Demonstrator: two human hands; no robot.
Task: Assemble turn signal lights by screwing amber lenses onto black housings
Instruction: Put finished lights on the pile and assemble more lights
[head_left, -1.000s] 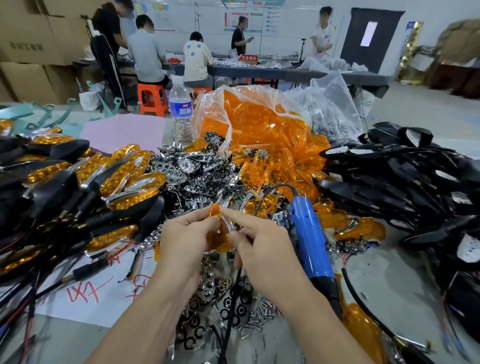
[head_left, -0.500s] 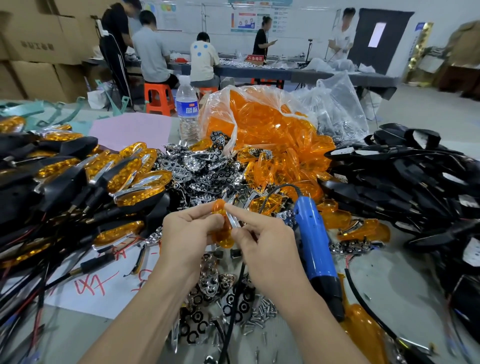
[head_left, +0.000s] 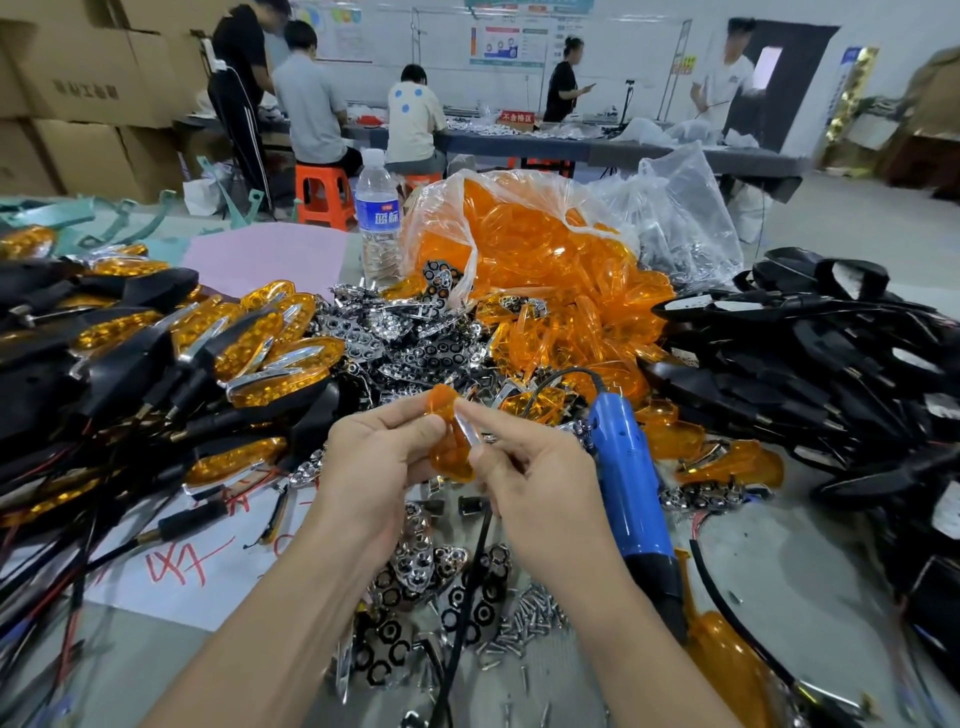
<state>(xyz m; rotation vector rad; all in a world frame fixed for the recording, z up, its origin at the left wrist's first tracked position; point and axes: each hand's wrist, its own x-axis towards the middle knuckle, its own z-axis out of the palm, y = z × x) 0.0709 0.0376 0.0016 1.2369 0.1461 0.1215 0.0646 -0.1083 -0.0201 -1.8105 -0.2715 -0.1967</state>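
— Worktop (head_left: 769, 561) looks buried in parts. Which step are you on?

— Early in one unit, I judge. My left hand (head_left: 384, 467) grips an amber lens (head_left: 448, 452) with curled fingers. My right hand (head_left: 535, 486) pinches a thin silvery strip (head_left: 469, 434) against the lens between thumb and forefinger. Both hands are raised off the worktop and meet at the lens. Neither hand holds a housing.

— Where is everything else?

— The black housings (head_left: 831, 374) are piled well off to the right of my right hand. The blue screwdriver (head_left: 623, 483) lies just beside that hand on its outer side, untouched. Loose screws (head_left: 535, 618) sit under my right wrist, nearer to me. The finished lights (head_left: 260, 343) are heaped out beyond my left hand.

— And next?

— Seating the strip in the lens, I think; I cannot tell whether it has gone home. After that the right hand has to let go and reach right for a housing. The lens must be lined up squarely on it before a screw and the screwdriver come in. The lens is small and glossy, so the left hand needs a firm pinch throughout.
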